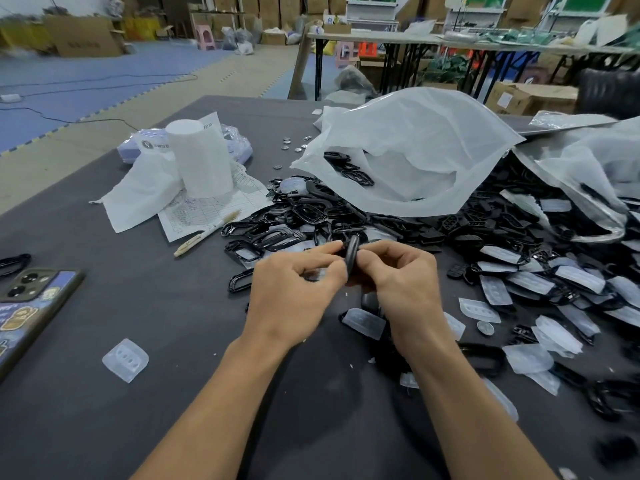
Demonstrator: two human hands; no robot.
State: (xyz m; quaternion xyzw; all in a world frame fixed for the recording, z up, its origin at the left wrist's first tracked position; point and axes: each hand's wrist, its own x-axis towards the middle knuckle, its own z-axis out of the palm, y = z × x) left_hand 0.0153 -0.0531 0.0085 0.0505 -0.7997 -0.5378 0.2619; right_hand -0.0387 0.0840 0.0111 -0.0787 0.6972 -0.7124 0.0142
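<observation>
Two hands meet in the middle, just above the dark counter (156,393). Between them is a small black plastic piece (351,255). It stands on its edge, so it looks thin and a bit curved.

The left hand (294,289) pinches the piece from the left. Its fingers (325,249) are bent, and the tips touch the piece near the top. The right hand (401,285) pinches it from the right. Its fingers are curled in too, and the thumb presses on the side of the piece. The bottom of the piece is hidden behind the hands.

Just behind the hands lies a big pile of black parts (304,216). A white bag (415,150) lies open on top of the pile. Small clear covers (479,310) lie to the right of the hands. One more clear cover (125,360) lies alone, to the left. A phone (31,299) lies at the far left edge. A pen (204,235) lies on a paper sheet (207,206), beside a white roll (201,157).
</observation>
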